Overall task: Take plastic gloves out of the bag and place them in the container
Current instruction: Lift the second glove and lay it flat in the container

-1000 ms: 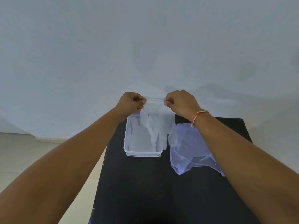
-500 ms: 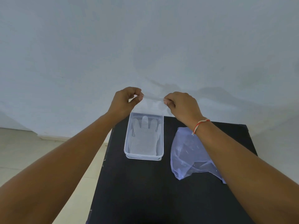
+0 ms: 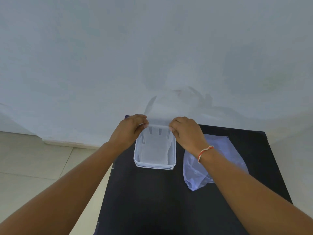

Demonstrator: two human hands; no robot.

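Two hands pinching a glove over the container

Two forearms are reaching forward over the black table [image 3: 152,200]. A crumpled clear bag [image 3: 194,173] is lying flat on the table, just right of the container [image 3: 155,165] and partly under the right forearm, which is wearing a red-and-white thread bracelet [image 3: 204,152]. Farther on, the clear container is sitting on the table with a plastic glove [image 3: 155,148] draping down into it. At its far rim, the left hand [image 3: 129,131] and right hand [image 3: 186,133] are each pinching a corner of the glove's edge with curled fingers, stretching it taut between them. Beyond, a pale wall [image 3: 152,48] is rising.
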